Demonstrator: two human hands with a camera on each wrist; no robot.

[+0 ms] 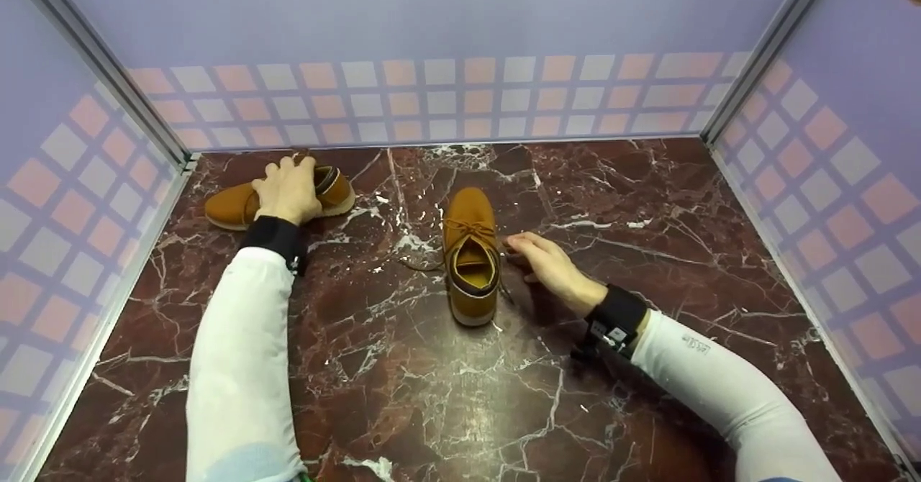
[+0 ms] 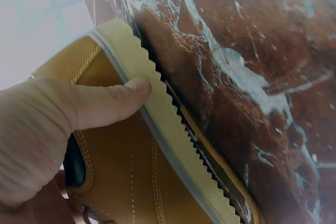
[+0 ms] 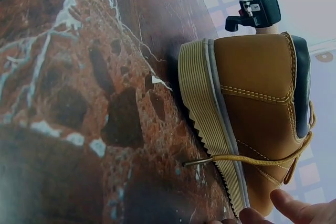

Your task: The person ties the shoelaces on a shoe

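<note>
One tan lace-up shoe (image 1: pixel 230 205) lies sideways at the far left, toe pointing left. My left hand (image 1: pixel 288 188) grips it from above. In the left wrist view the thumb (image 2: pixel 113 100) presses on the edge of its pale ridged sole (image 2: pixel 163 124); the other fingers are mostly hidden. A matching shoe (image 1: pixel 471 252) stands in the middle, toe away from me, its laces tied. Just right of that shoe is my right hand (image 1: pixel 550 266), fingers loosely extended and holding nothing; whether the fingertips touch it I cannot tell. A lace end (image 3: pixel 241 157) hangs along the shoe's side.
Both shoes are on a dark red marble-patterned surface (image 1: pixel 446 396). Purple panels with pink and white checks enclose it at the back (image 1: pixel 460 101), the left (image 1: pixel 72 201) and the right (image 1: pixel 849 158).
</note>
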